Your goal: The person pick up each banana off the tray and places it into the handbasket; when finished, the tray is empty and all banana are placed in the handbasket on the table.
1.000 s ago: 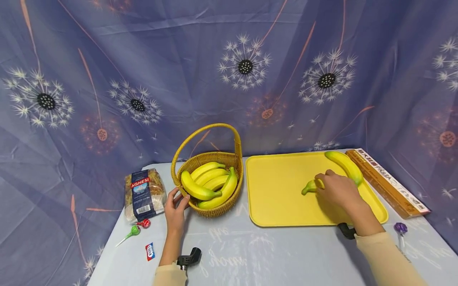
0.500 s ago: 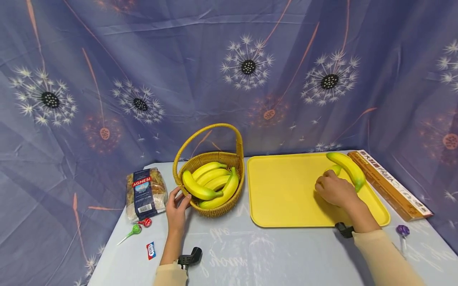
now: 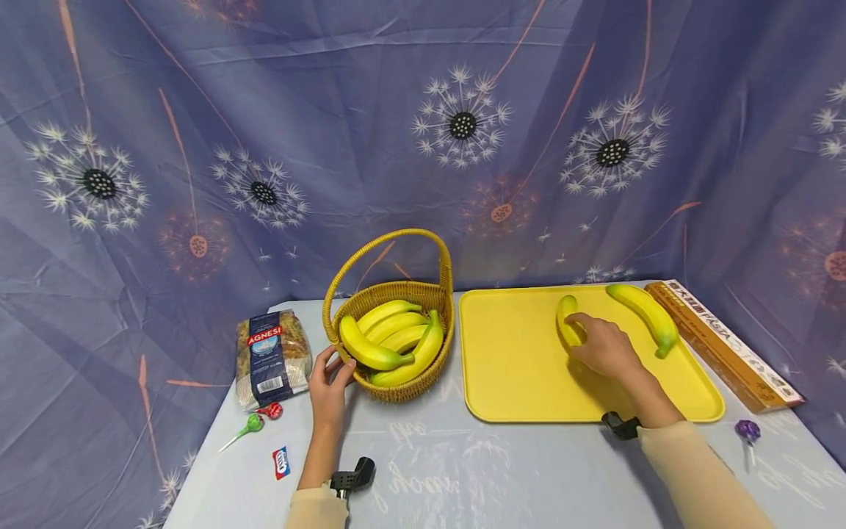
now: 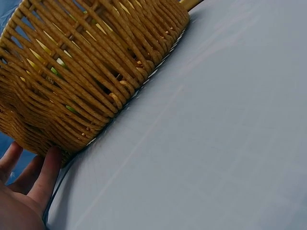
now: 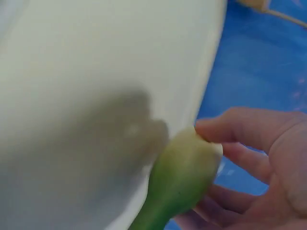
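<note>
My right hand [image 3: 604, 349] pinches a banana [image 3: 566, 312] over the yellow tray [image 3: 509, 367]. In the right wrist view the thumb and fingers hold this banana [image 5: 184, 167] from both sides, and a shadow falls on the pale tray surface. A second banana [image 3: 644, 316] lies along the tray's right side. My left hand [image 3: 327, 389] holds the left end of a wicker basket [image 3: 396, 393], thumb at the front. Its fingertips press the woven wall [image 4: 96, 67] in the left wrist view. Several bananas [image 3: 396, 342] lie inside the basket, under its tall arched handle.
A pasta bag [image 3: 271, 360] stands left of the basket. Near it lie a red lollipop [image 3: 272, 410], a green lollipop [image 3: 254, 422] and a small wrapped candy [image 3: 280, 463]. A long pasta box [image 3: 723, 345] borders the tray, with a purple lollipop [image 3: 747, 430] in front.
My right hand has lifted the banana and moved left with it, away from the second banana. The held banana has swung from pointing left to pointing away. My left hand stays at the basket.
</note>
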Demonstrator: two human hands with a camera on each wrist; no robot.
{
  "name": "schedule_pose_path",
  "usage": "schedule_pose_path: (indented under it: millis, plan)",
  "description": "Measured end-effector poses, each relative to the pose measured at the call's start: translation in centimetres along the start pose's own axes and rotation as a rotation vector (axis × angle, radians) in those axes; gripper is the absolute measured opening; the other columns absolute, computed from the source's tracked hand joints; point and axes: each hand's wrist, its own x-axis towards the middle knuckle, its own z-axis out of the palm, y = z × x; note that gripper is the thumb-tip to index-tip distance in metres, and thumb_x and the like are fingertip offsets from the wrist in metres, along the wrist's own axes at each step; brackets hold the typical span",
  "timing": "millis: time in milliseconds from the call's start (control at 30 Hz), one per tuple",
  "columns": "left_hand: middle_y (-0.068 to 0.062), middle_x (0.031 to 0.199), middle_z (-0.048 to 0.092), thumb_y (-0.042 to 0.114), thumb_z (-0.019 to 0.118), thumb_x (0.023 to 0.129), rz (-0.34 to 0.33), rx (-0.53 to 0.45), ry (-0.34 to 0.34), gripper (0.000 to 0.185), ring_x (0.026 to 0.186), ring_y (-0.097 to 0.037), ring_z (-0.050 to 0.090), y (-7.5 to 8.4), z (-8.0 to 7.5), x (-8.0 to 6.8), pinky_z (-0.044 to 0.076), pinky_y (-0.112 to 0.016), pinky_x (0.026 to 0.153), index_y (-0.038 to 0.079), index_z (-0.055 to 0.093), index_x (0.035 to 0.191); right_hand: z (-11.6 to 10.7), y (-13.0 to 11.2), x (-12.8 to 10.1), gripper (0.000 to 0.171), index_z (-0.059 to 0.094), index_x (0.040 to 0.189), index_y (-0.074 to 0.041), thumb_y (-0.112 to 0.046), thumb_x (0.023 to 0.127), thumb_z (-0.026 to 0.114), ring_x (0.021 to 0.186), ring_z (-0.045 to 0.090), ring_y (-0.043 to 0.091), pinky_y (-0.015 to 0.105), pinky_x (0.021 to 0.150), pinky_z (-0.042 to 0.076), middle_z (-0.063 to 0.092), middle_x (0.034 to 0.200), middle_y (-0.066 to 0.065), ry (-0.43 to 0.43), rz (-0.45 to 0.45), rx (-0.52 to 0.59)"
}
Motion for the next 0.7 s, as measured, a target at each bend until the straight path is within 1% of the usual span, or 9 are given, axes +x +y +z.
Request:
schedule_pose_path:
  millis: [100, 167, 267, 333, 400, 500, 567, 600, 700]
  plan:
    - [-0.016, 0.135, 0.047, 0.005, 0.064, 0.091, -0.002, -0.003, 0.010, 0.044, 0.118, -0.036, 0.048, -0.6, -0.1, 0.1, 0.057, -0.026, 0.075, -0.001, 0.051, 0.133, -0.3, -1.8, 0.1, 0.056, 0.055, 0.134, -0.009, -0.015, 0.081, 0.073, 0.102, 0.058, 0.040, 0.046, 0.072, 0.053, 0.057, 0.124, 0.024, -0.084, -0.036, 0.120]
    - [-0.014, 0.134, 0.048, 0.007, 0.065, 0.092, -0.007, 0.000, 0.019, 0.043, 0.118, -0.034, 0.048, -1.3, -0.3, 0.2, 0.056, -0.026, 0.075, 0.002, 0.052, 0.132, -0.4, -3.3, 0.2, 0.056, 0.056, 0.135, -0.012, -0.015, 0.081, 0.074, 0.108, 0.057, 0.039, 0.045, 0.077, 0.054, 0.055, 0.130, 0.020, -0.129, -0.087, 0.194]
    - [-0.008, 0.133, 0.050, 0.011, 0.066, 0.092, -0.005, 0.012, 0.036, 0.041, 0.117, -0.029, 0.050, -2.4, -0.5, 0.5, 0.056, -0.026, 0.075, 0.008, 0.054, 0.131, -0.9, -6.0, 0.2, 0.055, 0.057, 0.134, -0.017, -0.013, 0.081, 0.074, 0.111, 0.056, 0.034, 0.044, 0.083, 0.053, 0.055, 0.133, 0.010, -0.175, -0.183, 0.275]
    - [-0.005, 0.131, 0.051, 0.013, 0.067, 0.092, 0.004, 0.019, 0.043, 0.040, 0.116, -0.027, 0.051, -2.8, -0.5, 0.6, 0.056, -0.026, 0.075, 0.011, 0.055, 0.130, -1.1, -7.9, 0.4, 0.054, 0.057, 0.134, -0.020, -0.014, 0.082, 0.074, 0.112, 0.056, 0.030, 0.043, 0.087, 0.052, 0.055, 0.133, 0.003, -0.193, -0.266, 0.299]
    - [-0.007, 0.133, 0.050, 0.013, 0.066, 0.092, 0.003, 0.021, 0.036, 0.041, 0.117, -0.028, 0.050, -2.4, -0.4, 0.6, 0.056, -0.025, 0.075, 0.010, 0.054, 0.131, -1.4, -9.9, 0.7, 0.054, 0.057, 0.133, -0.023, -0.015, 0.083, 0.074, 0.113, 0.057, 0.025, 0.042, 0.089, 0.051, 0.055, 0.133, -0.002, -0.218, -0.339, 0.318]
    - [-0.009, 0.134, 0.049, 0.012, 0.066, 0.092, -0.006, 0.013, 0.032, 0.042, 0.118, -0.029, 0.049, -2.4, -0.5, 0.7, 0.056, -0.025, 0.076, 0.008, 0.053, 0.132, -1.4, -12.6, 1.6, 0.052, 0.058, 0.133, -0.024, -0.017, 0.084, 0.074, 0.111, 0.057, 0.020, 0.039, 0.089, 0.051, 0.054, 0.132, -0.005, -0.249, -0.437, 0.320]
    - [-0.011, 0.135, 0.048, 0.011, 0.065, 0.092, -0.012, 0.014, 0.031, 0.043, 0.119, -0.029, 0.049, -2.3, -0.5, 0.7, 0.056, -0.024, 0.076, 0.006, 0.052, 0.133, -1.3, -14.4, 2.4, 0.052, 0.058, 0.133, -0.023, -0.015, 0.084, 0.074, 0.110, 0.057, 0.020, 0.038, 0.088, 0.052, 0.054, 0.132, -0.004, -0.278, -0.473, 0.318]
    - [-0.010, 0.135, 0.049, 0.012, 0.066, 0.092, -0.009, 0.012, 0.035, 0.043, 0.118, -0.028, 0.049, -2.7, -0.6, 0.8, 0.056, -0.025, 0.076, 0.008, 0.053, 0.132, -1.1, -15.2, 2.8, 0.052, 0.058, 0.133, -0.022, -0.014, 0.084, 0.073, 0.110, 0.057, 0.021, 0.037, 0.087, 0.052, 0.054, 0.133, -0.002, -0.290, -0.485, 0.311]
    - [-0.009, 0.133, 0.050, 0.013, 0.066, 0.092, -0.005, 0.019, 0.040, 0.042, 0.117, -0.027, 0.051, -2.8, -0.5, 0.8, 0.056, -0.025, 0.076, 0.008, 0.054, 0.131, -0.6, -17.3, 4.3, 0.054, 0.056, 0.136, -0.019, -0.012, 0.084, 0.072, 0.112, 0.056, 0.021, 0.035, 0.087, 0.052, 0.053, 0.134, -0.001, -0.340, -0.487, 0.300]
